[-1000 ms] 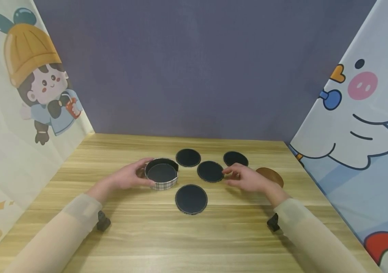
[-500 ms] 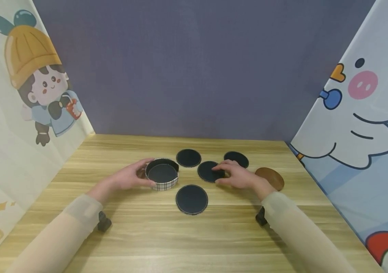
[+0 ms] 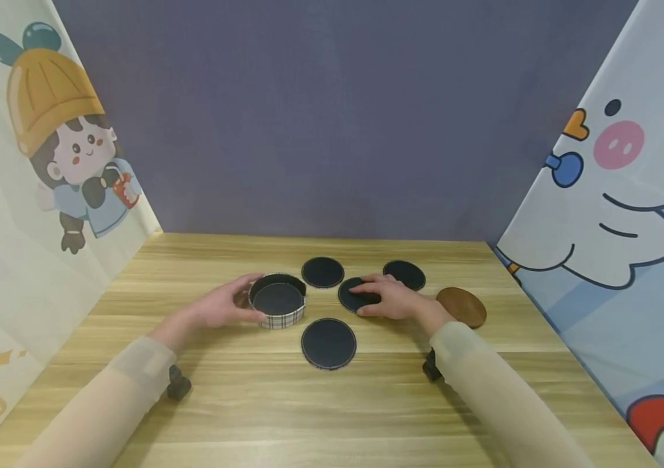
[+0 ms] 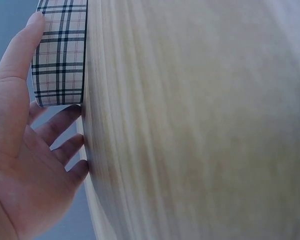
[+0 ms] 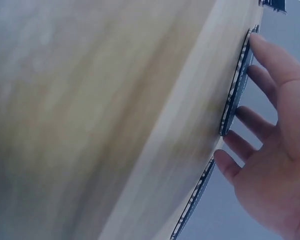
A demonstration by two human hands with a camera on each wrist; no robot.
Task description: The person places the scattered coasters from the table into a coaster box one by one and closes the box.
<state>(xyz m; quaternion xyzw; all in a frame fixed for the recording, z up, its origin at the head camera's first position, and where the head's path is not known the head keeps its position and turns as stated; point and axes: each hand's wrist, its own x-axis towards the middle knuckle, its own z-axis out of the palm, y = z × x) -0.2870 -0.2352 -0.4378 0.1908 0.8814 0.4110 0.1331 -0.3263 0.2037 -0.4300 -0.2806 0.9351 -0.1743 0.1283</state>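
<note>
My left hand [image 3: 222,304] holds the near left side of a round, plaid-walled coaster holder [image 3: 285,320], thumb in front and fingers behind. The holder stands upright on the table, its dark inside showing and a gap in its right wall. In the left wrist view the thumb touches the plaid wall [image 4: 60,55]. My right hand [image 3: 393,300] spreads over a black round coaster [image 3: 348,296]. Its fingertips touch the top and the thumb is at the near edge. That coaster lies flat on the table; in the right wrist view its patterned edge [image 5: 235,90] shows.
More black round coasters lie flat: one behind [image 3: 323,272], one at the back right [image 3: 405,273] and one in front [image 3: 329,343]. A brown disc [image 3: 461,307] lies right of my right hand. The wooden table [image 3: 308,416] meets a grey-blue back panel [image 3: 320,130] and printed side panels.
My right hand has moved left from the right edge of the middle coaster until its fingers lie over it. The left hand and the holder have stayed in place.
</note>
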